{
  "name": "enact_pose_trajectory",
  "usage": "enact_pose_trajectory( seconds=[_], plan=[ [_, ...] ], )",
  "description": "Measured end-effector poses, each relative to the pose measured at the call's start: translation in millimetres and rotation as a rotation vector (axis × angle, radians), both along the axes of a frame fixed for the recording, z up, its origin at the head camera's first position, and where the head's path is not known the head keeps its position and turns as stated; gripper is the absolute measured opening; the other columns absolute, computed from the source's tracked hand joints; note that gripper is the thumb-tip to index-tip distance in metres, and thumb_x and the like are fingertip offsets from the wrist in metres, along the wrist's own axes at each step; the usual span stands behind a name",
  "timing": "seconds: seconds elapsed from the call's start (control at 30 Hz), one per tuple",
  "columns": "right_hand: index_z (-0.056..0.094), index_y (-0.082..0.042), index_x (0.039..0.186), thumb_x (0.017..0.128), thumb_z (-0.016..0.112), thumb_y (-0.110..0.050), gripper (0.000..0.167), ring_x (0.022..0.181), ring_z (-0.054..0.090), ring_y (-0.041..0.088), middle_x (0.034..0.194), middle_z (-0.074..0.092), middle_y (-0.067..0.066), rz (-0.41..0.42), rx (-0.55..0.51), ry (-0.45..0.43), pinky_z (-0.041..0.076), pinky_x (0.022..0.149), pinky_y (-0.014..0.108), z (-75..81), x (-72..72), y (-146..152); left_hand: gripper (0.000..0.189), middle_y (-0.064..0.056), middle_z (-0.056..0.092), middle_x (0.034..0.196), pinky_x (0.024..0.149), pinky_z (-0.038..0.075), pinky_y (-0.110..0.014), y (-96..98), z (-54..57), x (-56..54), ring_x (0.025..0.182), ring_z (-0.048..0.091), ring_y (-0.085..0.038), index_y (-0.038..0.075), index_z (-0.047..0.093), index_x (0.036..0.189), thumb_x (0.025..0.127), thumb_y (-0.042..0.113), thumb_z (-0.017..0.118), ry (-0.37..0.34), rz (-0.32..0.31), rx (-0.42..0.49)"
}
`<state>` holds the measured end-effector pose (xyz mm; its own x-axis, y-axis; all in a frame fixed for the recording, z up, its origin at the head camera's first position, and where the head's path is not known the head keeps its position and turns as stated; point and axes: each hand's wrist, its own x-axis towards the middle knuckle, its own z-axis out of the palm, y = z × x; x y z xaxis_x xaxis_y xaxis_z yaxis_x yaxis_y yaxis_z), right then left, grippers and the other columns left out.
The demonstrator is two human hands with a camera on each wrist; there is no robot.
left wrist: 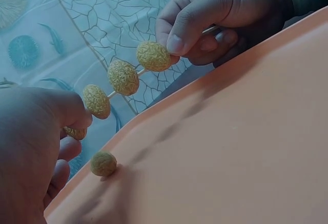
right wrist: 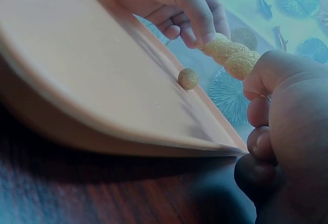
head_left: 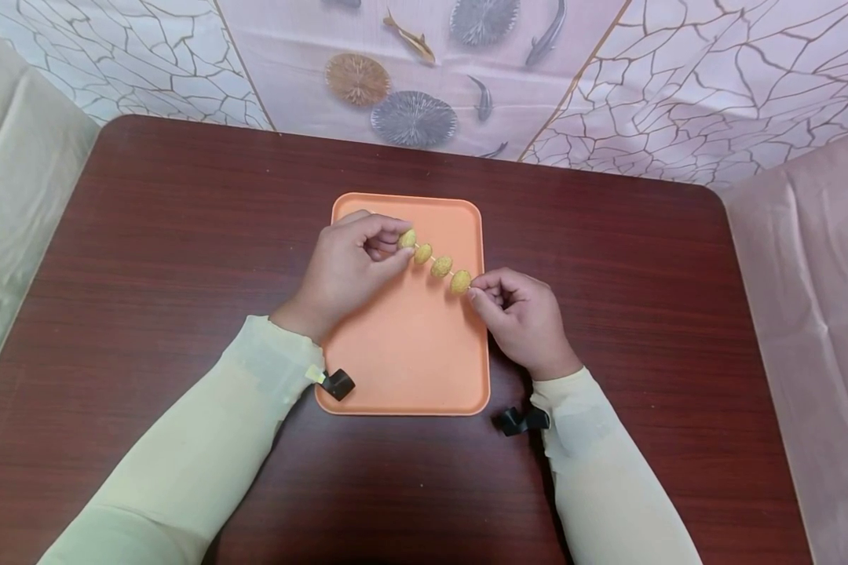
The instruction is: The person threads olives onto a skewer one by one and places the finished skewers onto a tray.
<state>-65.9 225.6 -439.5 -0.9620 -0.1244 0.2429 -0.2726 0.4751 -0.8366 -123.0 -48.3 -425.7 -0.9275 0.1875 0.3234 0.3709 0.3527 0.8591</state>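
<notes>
Several yellow, rough-textured, egg-shaped balls (head_left: 441, 267) are threaded in a row on a thin pale skewer (left wrist: 112, 95), held over the orange tray (head_left: 410, 369). My left hand (head_left: 346, 271) pinches the ball at the upper-left end between thumb and fingers. At the other end, my right hand (head_left: 521, 315) grips the skewer just beside the last ball; a length of stick shows behind its fingers in the left wrist view. One loose ball (left wrist: 103, 163) of the same kind lies on the tray near its rim; in the head view it is hidden by my left hand.
The tray stands on a dark reddish-brown table (head_left: 629, 314). Patterned cloth (head_left: 424, 78) hangs behind the far edge, with pale cloth at both sides. A small black device (head_left: 338, 384) on the left wrist overlaps the tray's near-left corner.
</notes>
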Motion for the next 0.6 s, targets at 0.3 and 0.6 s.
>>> enact_pose_trajectory(
  seconds=[0.3,0.6],
  plan=[
    [0.084,-0.005,0.098,0.101,0.083,-0.010,0.005,0.065,0.056,0.007,0.077,0.068,-0.004,-0.035,-0.055,-0.015,0.048,0.059,0.015,0.1,-1.8,0.5,0.036,-0.008,0.074,0.105,0.082,0.061,-0.028,-1.4,1.8,-1.4,0.094,0.069,-0.019,0.005,0.082,0.128,0.093,0.007,0.092,0.069,-0.024,-0.017],
    [0.083,-0.004,0.097,0.100,0.080,-0.010,0.008,0.065,0.057,0.008,0.077,0.069,-0.008,-0.137,-0.147,-0.090,0.050,0.059,0.017,1.1,-4.6,2.5,0.051,-0.009,0.070,0.126,0.108,0.056,-0.043,-2.8,1.3,-5.4,0.118,0.064,-0.026,0.009,0.068,0.129,0.092,0.030,0.096,-0.042,-0.041,-0.208]
  ],
)
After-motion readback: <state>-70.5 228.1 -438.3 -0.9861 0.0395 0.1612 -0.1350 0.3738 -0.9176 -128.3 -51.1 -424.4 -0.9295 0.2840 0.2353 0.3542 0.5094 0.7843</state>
